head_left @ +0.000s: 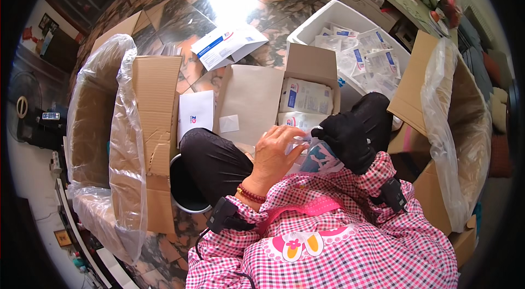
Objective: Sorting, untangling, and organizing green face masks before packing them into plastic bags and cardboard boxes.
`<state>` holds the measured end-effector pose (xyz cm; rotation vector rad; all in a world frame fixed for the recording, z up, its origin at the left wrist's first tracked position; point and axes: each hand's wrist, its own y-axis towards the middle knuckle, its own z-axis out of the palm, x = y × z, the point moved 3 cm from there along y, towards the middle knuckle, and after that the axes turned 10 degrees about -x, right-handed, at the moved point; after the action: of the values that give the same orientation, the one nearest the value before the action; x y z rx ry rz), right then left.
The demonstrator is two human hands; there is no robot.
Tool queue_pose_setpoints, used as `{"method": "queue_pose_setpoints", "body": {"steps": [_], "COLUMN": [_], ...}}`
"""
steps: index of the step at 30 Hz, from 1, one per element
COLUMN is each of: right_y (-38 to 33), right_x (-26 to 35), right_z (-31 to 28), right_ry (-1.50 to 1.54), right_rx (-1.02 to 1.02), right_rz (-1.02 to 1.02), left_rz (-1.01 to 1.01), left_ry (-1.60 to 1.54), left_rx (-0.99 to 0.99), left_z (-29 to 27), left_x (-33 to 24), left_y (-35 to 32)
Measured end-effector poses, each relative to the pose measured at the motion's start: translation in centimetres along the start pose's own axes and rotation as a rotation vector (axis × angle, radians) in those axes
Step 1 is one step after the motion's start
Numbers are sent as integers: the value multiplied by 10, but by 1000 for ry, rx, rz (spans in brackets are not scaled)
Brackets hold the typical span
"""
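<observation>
Seated person in pink checked smock: bare left hand (276,152), fingers curled, pinches a clear plastic packet (317,155) over the lap; gloved right hand (345,141) grips its other side. Beyond the knees, an open carton of packets (307,95) and a white bin (350,24) stand on dark marble floor (219,10). Bag-lined cardboard boxes (136,125) flank both sides, edges cropped. Packet contents indistinct.
</observation>
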<state>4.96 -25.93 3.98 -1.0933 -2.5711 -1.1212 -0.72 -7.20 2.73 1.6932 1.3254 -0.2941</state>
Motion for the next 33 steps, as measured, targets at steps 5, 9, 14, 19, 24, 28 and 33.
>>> {"method": "queue_pose_setpoints", "body": {"steps": [5,9,14,19,24,28,33], "right_y": [0,3,12,21,31,24,-26], "right_x": [-3,-2,1,17,21,-23,-38], "right_z": [0,3,6,13,26,11,32], "right_ry": [35,-91,-60,-43,-23,364,737], "right_rx": [-25,-15,-22,-15,-179,-417,-115], "right_rz": [51,41,71,-8,-48,618,983], "left_rz": [-162,-234,-390,-403,-494,-760,-835], "left_ry": [-106,-170,-440,-309,-305,-740,-880], "left_rx": [61,71,63,134,62,-77,-66], "left_z": [8,10,15,18,17,19,26], "left_x": [5,3,10,7,14,36,56], "left_y": [-7,-13,-20,-17,-13,-21,-24]}}
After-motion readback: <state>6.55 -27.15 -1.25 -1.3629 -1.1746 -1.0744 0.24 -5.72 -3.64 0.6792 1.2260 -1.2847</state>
